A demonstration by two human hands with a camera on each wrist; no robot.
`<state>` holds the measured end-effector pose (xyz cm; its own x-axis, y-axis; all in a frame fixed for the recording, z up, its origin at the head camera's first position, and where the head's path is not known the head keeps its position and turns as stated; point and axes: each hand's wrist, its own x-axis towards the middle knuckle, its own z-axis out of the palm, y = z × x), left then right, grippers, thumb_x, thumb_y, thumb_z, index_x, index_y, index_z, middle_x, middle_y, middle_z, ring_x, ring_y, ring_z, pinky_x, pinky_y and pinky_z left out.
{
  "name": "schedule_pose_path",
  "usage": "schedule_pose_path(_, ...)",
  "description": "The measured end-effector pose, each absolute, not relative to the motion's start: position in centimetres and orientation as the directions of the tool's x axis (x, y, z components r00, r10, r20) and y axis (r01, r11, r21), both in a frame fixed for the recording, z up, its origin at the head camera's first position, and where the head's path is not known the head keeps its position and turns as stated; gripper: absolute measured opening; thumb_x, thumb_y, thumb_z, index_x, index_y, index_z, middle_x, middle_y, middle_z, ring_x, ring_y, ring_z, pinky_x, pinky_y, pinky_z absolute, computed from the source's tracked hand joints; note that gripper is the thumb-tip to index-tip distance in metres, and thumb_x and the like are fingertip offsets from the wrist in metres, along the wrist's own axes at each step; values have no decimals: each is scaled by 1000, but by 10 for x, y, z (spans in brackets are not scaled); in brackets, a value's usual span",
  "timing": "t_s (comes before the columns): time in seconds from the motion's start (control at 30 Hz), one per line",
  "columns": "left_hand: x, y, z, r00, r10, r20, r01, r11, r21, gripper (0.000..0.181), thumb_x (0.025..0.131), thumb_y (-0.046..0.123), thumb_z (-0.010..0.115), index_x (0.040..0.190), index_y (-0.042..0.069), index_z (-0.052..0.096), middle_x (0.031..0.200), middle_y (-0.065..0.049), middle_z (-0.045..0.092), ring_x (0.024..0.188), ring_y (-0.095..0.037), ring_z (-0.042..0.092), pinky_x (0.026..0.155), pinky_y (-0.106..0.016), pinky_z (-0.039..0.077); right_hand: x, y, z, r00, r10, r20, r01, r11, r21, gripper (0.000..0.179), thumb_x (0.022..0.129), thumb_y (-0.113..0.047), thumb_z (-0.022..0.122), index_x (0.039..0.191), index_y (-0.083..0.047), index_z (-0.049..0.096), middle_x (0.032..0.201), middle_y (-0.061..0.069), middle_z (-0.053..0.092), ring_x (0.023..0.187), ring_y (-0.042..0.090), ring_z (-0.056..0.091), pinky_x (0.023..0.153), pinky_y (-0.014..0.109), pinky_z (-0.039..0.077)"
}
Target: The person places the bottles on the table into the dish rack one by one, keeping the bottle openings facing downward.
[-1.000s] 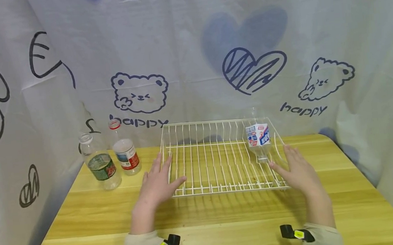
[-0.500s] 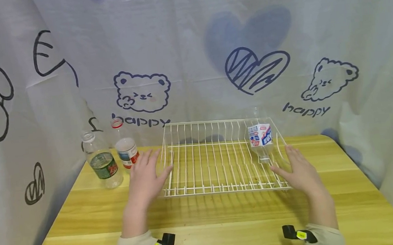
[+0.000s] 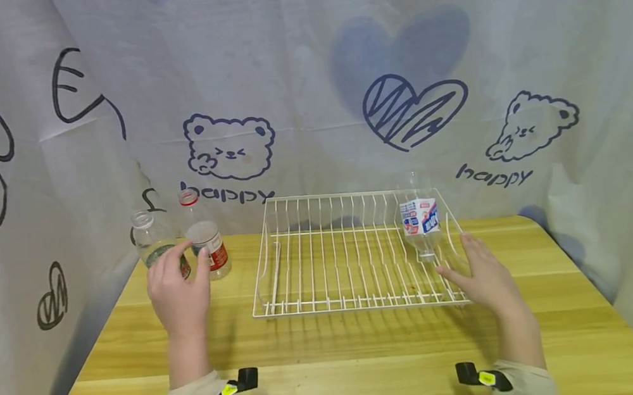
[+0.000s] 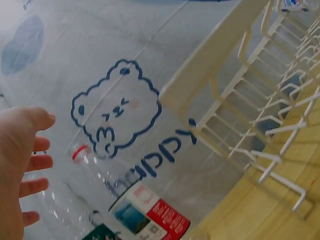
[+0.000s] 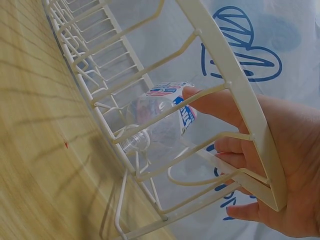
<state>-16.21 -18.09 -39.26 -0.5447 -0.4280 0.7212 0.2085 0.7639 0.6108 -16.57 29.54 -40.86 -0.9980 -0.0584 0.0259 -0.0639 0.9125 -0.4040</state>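
Note:
A white wire dish rack (image 3: pixel 361 309) stands on the wooden table. In its right end a clear plastic bottle (image 3: pixel 420 216) with a white, blue and red label stands neck down. My right hand (image 3: pixel 490 279) rests at the rack's right side, fingers extended and thumb pointing toward that bottle. On the left, my left hand (image 3: pixel 180 299) is in front of a clear bottle with a green label (image 3: pixel 148 234) and partly hides it; contact cannot be told. Beside it stands a clear bottle with a red and white label (image 3: pixel 217 253). Both left bottles are upright and uncapped.
The wooden table (image 3: pixel 334 380) extends in front of the rack and on both sides. Behind and beside it hangs a pale cloth (image 3: pixel 307 96) printed with bears and hearts.
My left hand has left the rack's left side and moved left to the green-labelled bottle. My right hand stays by the rack's right end.

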Motion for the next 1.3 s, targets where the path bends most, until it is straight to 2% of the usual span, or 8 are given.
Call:
schedule_pose_path(0.1,-163,-190,-397,-479,-517,710,160,743,649,34,85,23,74,108,-1,68,111,-22,68,109,-42,56,101,-56,39,-166,296,-408,-998,-54,26,-60,913,-404,98,94,-64,45,154,3,6,161,26,7,146,50,10,118,63,12)
schedule_pose_path(0.17,-163,-196,-401,-473,-566,676,101,727,679,40,85,28,75,113,1,66,117,-21,66,116,-42,53,104,-57,34,-166,297,-407,-998,-52,29,-59,912,-407,98,94,-64,44,154,4,6,161,26,7,146,50,10,118,63,12)
schedule_pose_path(0.33,-165,-208,-412,-536,-639,552,-30,667,744,58,84,40,74,129,7,57,133,-18,57,131,-40,40,110,-56,26,-167,299,-407,-998,-46,33,-55,909,-413,97,94,-64,43,154,3,7,161,26,6,146,50,10,118,63,11)
schedule_pose_path(0.67,-176,-225,-438,-635,-687,353,-176,574,800,78,84,47,71,147,15,38,148,-17,42,138,-40,31,114,-60,21,-168,301,-407,-999,-38,32,-48,905,-422,96,95,-64,42,154,2,7,161,26,7,146,50,10,118,64,11)
schedule_pose_path(0.97,-189,-234,-453,-673,-683,285,-227,557,799,90,83,53,70,153,15,28,152,-19,38,140,-44,29,113,-63,21,-168,300,-406,-999,-31,29,-41,907,-420,96,94,-64,43,155,1,8,161,25,8,146,50,10,118,64,12)
schedule_pose_path(1.13,-198,-246,-462,-707,-666,237,-253,552,795,93,85,59,65,155,15,22,154,-21,35,139,-47,30,112,-64,22,-167,300,-407,-999,-28,32,-39,903,-427,96,94,-64,43,155,0,7,161,25,7,146,50,10,118,64,12)
schedule_pose_path(1.3,-199,-256,-467,-736,-646,204,-270,557,786,94,84,58,66,155,16,22,151,-23,40,136,-49,34,110,-65,26,-166,298,-409,-999,-36,27,-44,898,-438,95,94,-62,46,155,-1,7,161,24,7,146,50,10,118,64,12)
